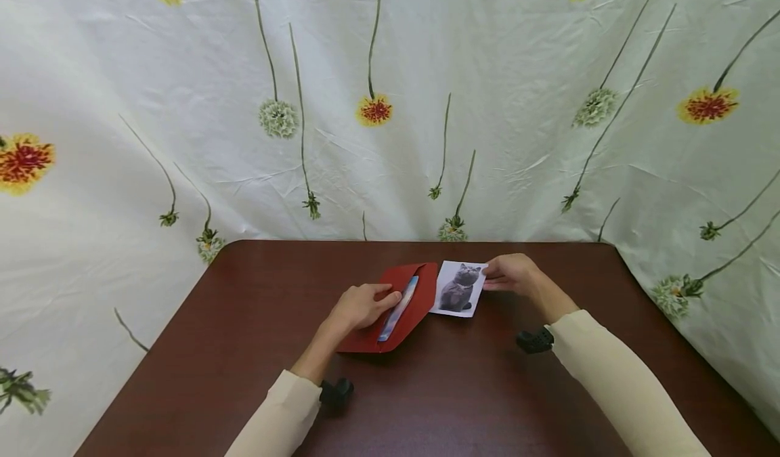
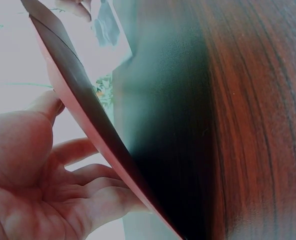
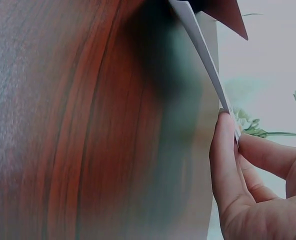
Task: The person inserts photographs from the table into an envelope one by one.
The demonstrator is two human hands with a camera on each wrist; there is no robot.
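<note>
Over the table, my left hand [image 1: 359,307] holds a red envelope [image 1: 428,294] by its left side, the thumb on the near face. A bluish-white card [image 1: 399,309] shows inside the envelope's opening. In the left wrist view the envelope [image 2: 83,112] appears nearly edge-on beside the palm. My right hand [image 1: 514,273] pinches the right edge of a white card with a grey cat picture [image 1: 458,288], whose left edge meets the envelope's right side. From the right wrist the cat card [image 3: 205,55] looks like a thin strip between thumb and fingers.
The dark reddish-brown table [image 1: 244,308] extends around both hands. Behind it and at the sides hangs a white cloth [image 1: 524,105] printed with flowers. A black wrist device [image 1: 535,340] is on the right wrist, and another [image 1: 336,393] on the left.
</note>
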